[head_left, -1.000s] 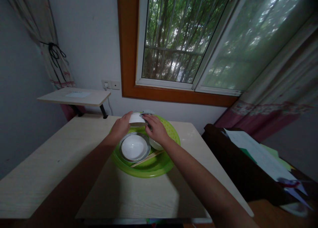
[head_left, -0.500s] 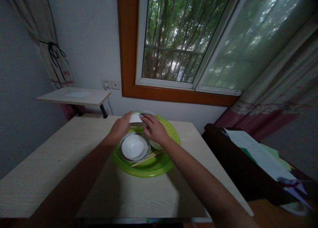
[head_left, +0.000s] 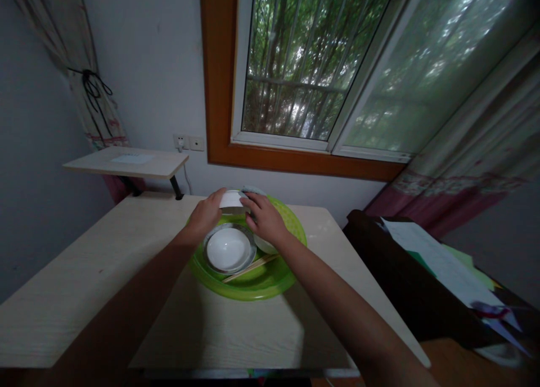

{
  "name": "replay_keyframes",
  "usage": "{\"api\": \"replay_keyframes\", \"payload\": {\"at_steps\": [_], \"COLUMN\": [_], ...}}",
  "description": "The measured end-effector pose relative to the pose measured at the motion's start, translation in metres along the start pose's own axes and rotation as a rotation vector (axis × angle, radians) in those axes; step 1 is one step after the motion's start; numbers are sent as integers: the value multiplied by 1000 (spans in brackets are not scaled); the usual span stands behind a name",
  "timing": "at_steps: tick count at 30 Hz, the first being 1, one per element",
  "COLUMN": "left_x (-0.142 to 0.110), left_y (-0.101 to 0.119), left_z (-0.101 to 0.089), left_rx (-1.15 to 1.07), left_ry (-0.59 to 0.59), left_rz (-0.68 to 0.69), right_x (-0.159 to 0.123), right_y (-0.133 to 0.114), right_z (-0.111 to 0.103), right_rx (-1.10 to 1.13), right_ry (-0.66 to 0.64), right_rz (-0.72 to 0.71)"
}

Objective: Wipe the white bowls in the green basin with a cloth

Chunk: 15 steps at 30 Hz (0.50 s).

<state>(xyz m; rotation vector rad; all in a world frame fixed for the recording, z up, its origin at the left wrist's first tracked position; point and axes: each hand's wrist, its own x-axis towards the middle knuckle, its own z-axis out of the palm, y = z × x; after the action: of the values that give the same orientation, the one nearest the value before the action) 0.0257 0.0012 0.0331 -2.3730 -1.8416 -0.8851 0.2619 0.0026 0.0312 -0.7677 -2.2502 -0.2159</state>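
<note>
My left hand [head_left: 206,212] is closed on the left side of a white bowl [head_left: 232,199], lifted over the far part of a green basin [head_left: 248,293]. My right hand [head_left: 265,217] is at the bowl's right side, its fingers curled over a grey cloth [head_left: 254,190] that touches the bowl. Below the hands, a second white bowl [head_left: 228,249] rests on a grey-rimmed plate [head_left: 211,267] in the basin. A pair of chopsticks [head_left: 250,268] lies beside the plate. Another pale bowl [head_left: 265,246] is partly hidden under my right hand.
The basin stands on a light wooden table [head_left: 236,336]. A small raised shelf [head_left: 126,163] with a paper on it stands at the back left. To the right, a dark piece of furniture [head_left: 379,274] carries papers [head_left: 439,257]. Behind the table are a wall and a window.
Both hands stay at the lifted bowl. The bowl and the right fingers with the cloth have shifted very slightly; the dishes in the basin lie as before.
</note>
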Motion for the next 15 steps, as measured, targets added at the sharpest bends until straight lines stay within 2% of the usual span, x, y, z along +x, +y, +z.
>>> {"api": "replay_keyframes", "payload": {"at_steps": [15], "left_x": [0], "left_y": [-3], "left_z": [3], "left_rx": [-9], "left_ry": [4], "left_rz": [24], "right_x": [0], "right_y": [2], "right_z": [2], "right_rx": [10], "right_ry": [24], "right_rz": [1]}}
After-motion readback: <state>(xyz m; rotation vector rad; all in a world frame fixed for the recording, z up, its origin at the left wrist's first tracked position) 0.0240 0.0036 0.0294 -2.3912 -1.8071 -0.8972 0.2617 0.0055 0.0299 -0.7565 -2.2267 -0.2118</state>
